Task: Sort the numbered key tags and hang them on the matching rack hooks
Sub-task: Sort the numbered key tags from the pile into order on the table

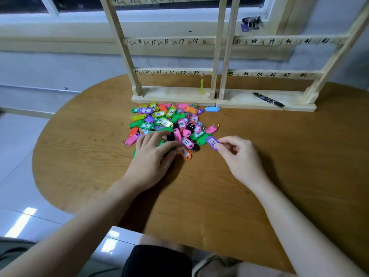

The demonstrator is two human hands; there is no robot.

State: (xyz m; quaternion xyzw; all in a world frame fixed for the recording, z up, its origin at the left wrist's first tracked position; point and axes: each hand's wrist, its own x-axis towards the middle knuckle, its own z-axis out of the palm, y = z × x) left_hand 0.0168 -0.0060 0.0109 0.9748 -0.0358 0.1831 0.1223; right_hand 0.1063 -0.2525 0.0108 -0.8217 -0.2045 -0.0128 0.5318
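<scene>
A heap of coloured numbered key tags (pixel 169 122) lies on the wooden table in front of two wooden racks (pixel 171 42) whose rails carry handwritten numbers and small hooks. My right hand (pixel 239 156) pinches a purple tag (pixel 212 142) at the heap's right edge, its white label facing up. My left hand (pixel 153 154) rests with spread fingers on the near side of the heap, touching tags. One yellow tag (pixel 201 86) hangs from the hook beside number 24. A blue tag (pixel 212 109) lies alone by the rack base.
A black marker (pixel 268 99) lies on the right rack's base (pixel 295 104). A bunch of dark tags (pixel 250 23) hangs high on the right rack. The round table's edge (pixel 50 124) curves at left, with tiled floor beyond. My knees sit below the near edge.
</scene>
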